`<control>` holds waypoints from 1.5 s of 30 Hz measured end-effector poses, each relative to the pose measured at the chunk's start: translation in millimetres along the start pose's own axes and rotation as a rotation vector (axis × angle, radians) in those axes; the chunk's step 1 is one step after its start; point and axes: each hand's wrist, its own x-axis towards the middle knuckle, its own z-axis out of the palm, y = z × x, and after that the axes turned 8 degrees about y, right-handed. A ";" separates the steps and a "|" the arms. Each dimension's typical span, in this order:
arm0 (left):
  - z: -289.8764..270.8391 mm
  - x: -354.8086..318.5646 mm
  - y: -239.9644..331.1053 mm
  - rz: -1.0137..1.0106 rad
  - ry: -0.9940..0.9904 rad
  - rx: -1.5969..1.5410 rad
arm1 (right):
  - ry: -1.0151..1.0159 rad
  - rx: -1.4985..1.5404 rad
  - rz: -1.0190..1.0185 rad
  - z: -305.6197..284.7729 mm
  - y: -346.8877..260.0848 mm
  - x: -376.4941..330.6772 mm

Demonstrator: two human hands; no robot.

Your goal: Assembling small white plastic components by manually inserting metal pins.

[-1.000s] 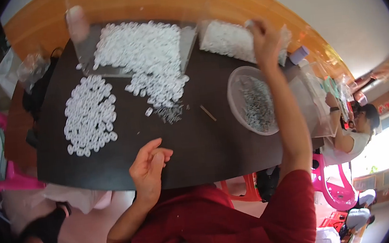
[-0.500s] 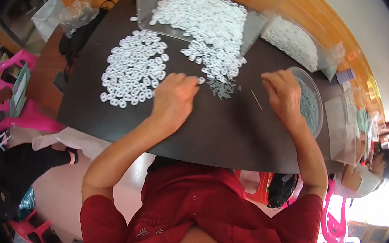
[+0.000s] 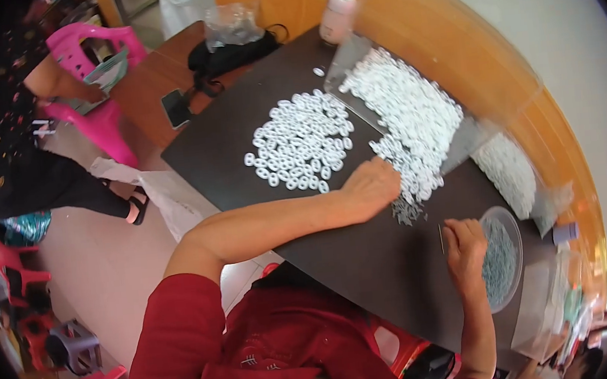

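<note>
My left hand (image 3: 371,192) rests with curled fingers at the near edge of a heap of small white oval pieces (image 3: 413,117), which spills from a clear tray. Whatever its fingertips hold is hidden. Small grey pins (image 3: 408,211) lie in a loose pile just beside those fingers. On the right, my right hand (image 3: 465,247) is closed, fingers bent together; anything between them is too small to make out. A thin wooden stick (image 3: 441,238) lies on the table by its fingertips. Right of that hand stands a round clear bowl (image 3: 517,242) of grey pins.
White oval pieces (image 3: 302,142) are spread on the dark table's left side. A pink-white bottle (image 3: 337,17) stands at the back. To the right are a bag of white pieces (image 3: 506,173), a purple cup (image 3: 565,232) and a clear box (image 3: 541,305). Another person (image 3: 16,129) stands at left.
The whole view has turned, shifting the table in the picture. My left hand has reached to the edge of the white heap. My right hand has come nearer the stick.
</note>
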 end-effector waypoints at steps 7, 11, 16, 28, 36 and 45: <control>-34.7 -26.4 28.2 -0.016 0.245 -0.271 | -0.059 0.322 0.285 7.5 -32.1 4.8; -57.1 -37.8 42.4 0.001 0.380 -0.545 | -0.171 0.841 0.643 22.4 -54.7 8.2; -66.5 -52.5 42.6 -0.019 0.328 -0.653 | -0.236 0.989 0.802 26.1 -71.1 6.9; -74.3 -66.7 47.0 -0.409 0.266 -1.045 | -0.063 0.951 0.893 26.1 -99.4 0.9; -65.0 -77.2 78.9 -0.817 0.420 -1.688 | 0.162 0.866 0.748 38.5 -114.9 -6.6; -67.0 -81.7 85.1 -0.920 0.205 -1.772 | 0.086 0.617 0.606 18.3 -94.2 -20.7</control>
